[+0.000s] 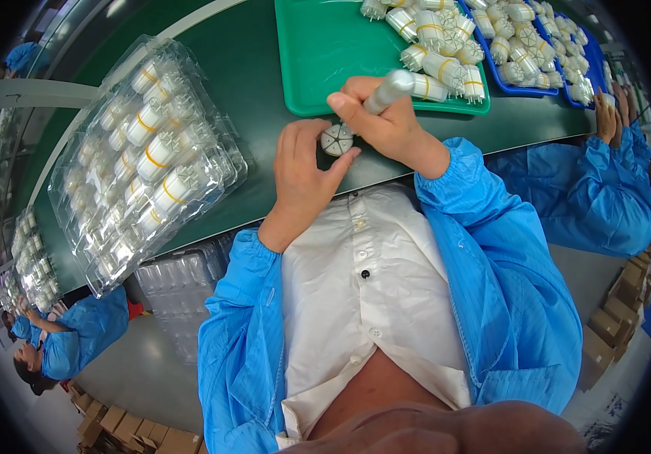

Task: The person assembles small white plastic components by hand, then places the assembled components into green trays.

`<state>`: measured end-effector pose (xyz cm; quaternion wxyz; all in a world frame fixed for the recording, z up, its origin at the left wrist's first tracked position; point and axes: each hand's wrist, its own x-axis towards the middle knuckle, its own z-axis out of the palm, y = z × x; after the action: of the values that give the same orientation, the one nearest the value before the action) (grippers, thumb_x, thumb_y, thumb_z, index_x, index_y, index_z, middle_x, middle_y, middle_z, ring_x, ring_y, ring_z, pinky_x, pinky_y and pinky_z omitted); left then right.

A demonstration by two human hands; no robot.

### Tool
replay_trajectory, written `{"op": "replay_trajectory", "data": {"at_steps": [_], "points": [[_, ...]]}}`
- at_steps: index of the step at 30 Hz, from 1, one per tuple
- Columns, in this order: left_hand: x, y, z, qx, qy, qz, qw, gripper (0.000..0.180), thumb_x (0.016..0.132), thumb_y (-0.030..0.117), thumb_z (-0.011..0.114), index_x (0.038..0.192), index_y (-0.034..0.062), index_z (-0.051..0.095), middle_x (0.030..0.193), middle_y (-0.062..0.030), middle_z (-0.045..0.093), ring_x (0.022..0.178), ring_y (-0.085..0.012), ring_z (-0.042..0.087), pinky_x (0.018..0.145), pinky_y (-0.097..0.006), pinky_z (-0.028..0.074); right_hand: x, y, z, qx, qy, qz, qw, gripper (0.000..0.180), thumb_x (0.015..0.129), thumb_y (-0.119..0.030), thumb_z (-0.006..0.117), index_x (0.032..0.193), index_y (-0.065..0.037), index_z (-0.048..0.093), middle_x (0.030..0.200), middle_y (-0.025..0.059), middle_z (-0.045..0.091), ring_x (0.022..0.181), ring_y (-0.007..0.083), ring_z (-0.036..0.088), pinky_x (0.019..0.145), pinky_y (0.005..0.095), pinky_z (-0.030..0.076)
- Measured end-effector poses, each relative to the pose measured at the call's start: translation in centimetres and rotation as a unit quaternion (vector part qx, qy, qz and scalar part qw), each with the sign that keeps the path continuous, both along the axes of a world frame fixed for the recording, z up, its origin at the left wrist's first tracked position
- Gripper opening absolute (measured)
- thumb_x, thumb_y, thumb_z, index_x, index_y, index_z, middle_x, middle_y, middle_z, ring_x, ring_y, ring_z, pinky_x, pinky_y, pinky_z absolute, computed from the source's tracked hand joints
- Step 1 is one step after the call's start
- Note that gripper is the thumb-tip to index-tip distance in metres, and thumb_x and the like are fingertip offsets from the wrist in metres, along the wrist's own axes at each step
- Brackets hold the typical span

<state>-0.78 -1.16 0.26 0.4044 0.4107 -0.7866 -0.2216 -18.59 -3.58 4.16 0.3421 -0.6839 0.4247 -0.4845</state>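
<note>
My left hand (pixel 301 163) curls its fingers and thumb around a round white part (pixel 337 141). The part's face is split into wedges by dark lines, and its lower body is hidden. Close beside it, my right hand (pixel 387 125) grips a tool with a pale grey, round-ended handle (pixel 389 91). The handle slants up and away, while its tip is hidden near the right edge of the white part. Both hands are over the dark green table just in front of the green tray (pixel 295 91).
White cylinders with yellow bands (pixel 442 68) lie piled in the green tray's right side. Blue trays (pixel 526 89) of similar cylinders stand farther right. At left sits a filled clear plastic tray (pixel 227 178). Co-workers in blue sit on both sides; stacked clear trays (pixel 178 295) stand below the table.
</note>
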Motion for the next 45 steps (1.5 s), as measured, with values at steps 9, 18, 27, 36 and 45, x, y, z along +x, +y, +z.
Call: {"op": "replay_trajectory", "data": {"at_steps": [9,18,27,36,45], "points": [[-0.3,0.4,-0.1,0.051,0.106,-0.037,0.992,0.056,0.073,0.003,0.077,0.123,0.0003,0.052,0.111,-0.0151,0.063,0.100,-0.0315,0.062,0.084,-0.039,0.054,0.0,-0.7,-0.3,0.013,-0.023,0.007,1.000,0.040,0.099,-0.015,0.061,0.064,-0.004,0.048,0.059,-0.0004,0.047,0.054,0.0075,0.042,0.048,0.0281,0.031],[0.0,0.3,0.1,0.015,0.009,0.004,1.000,0.059,0.072,0.004,0.079,0.124,0.0004,0.051,0.111,-0.0148,0.063,0.101,-0.0309,0.061,0.084,-0.041,0.052,0.1,-0.6,-0.6,0.035,-0.079,-0.002,0.996,0.039,0.099,-0.016,0.062,0.064,-0.004,0.050,0.059,-0.0008,0.048,0.054,0.0077,0.042,0.048,0.0280,0.033],[0.1,0.3,-0.3,0.033,0.069,-0.020,0.997,0.065,0.072,0.005,0.081,0.128,0.0007,0.048,0.114,-0.0152,0.062,0.103,-0.0290,0.061,0.084,-0.038,0.051,0.4,-1.1,-0.5,-0.008,-0.010,0.014,1.000,0.041,0.099,-0.018,0.062,0.064,-0.004,0.049,0.059,-0.0011,0.045,0.054,0.0077,0.038,0.048,0.0295,0.030],[0.1,0.3,-0.3,0.053,0.040,0.002,0.998,0.064,0.072,0.003,0.077,0.129,0.0003,0.047,0.113,-0.0166,0.062,0.104,-0.0326,0.062,0.088,-0.041,0.053,0.2,-0.8,-0.2,0.013,-0.075,0.017,0.997,0.041,0.100,-0.016,0.060,0.063,-0.004,0.048,0.058,0.0003,0.046,0.054,0.0080,0.040,0.049,0.0287,0.032],[-0.1,0.3,-0.1,0.044,0.078,-0.036,0.995,0.065,0.074,0.002,0.076,0.131,-0.0006,0.044,0.113,-0.0169,0.062,0.102,-0.0302,0.062,0.088,-0.039,0.051,0.9,-1.0,-0.4,0.013,-0.016,0.029,0.999,0.040,0.098,-0.016,0.062,0.063,-0.004,0.048,0.058,-0.0003,0.045,0.054,0.0084,0.040,0.048,0.0297,0.030]]}}
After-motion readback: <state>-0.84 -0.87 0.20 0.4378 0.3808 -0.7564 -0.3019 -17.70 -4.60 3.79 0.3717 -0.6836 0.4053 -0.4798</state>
